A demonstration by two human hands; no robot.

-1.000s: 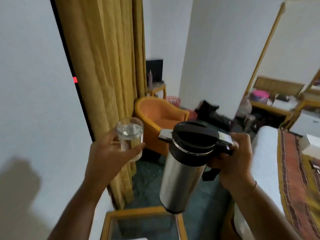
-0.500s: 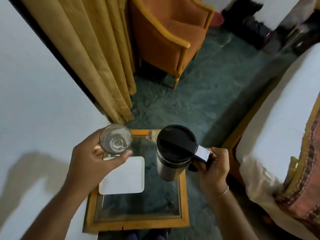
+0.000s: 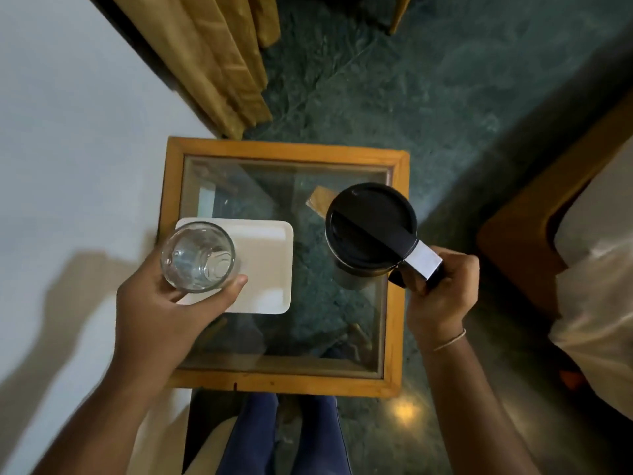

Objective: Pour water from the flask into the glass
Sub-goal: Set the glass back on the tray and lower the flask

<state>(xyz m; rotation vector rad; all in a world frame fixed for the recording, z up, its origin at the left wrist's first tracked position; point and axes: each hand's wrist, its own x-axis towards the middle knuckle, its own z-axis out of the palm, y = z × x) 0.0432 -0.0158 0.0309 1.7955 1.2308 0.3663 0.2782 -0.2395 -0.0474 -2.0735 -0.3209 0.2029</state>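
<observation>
Both vessels have come down from chest height to just above the glass-topped table [image 3: 284, 150]; the view now looks straight down. Left hand [image 3: 164, 303] wraps the glass [image 3: 198, 257], upright over the white tray [image 3: 270, 269], water visible inside; right hand [image 3: 442, 289] clasps the handle of the flask [image 3: 371, 231], upright, lid on. Judgement: pouring appears finished; setting down is next.

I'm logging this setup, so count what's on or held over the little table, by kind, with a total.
Glass, in the left hand: 1
Flask, in the right hand: 1
White tray on the table: 1
Total: 3
</observation>
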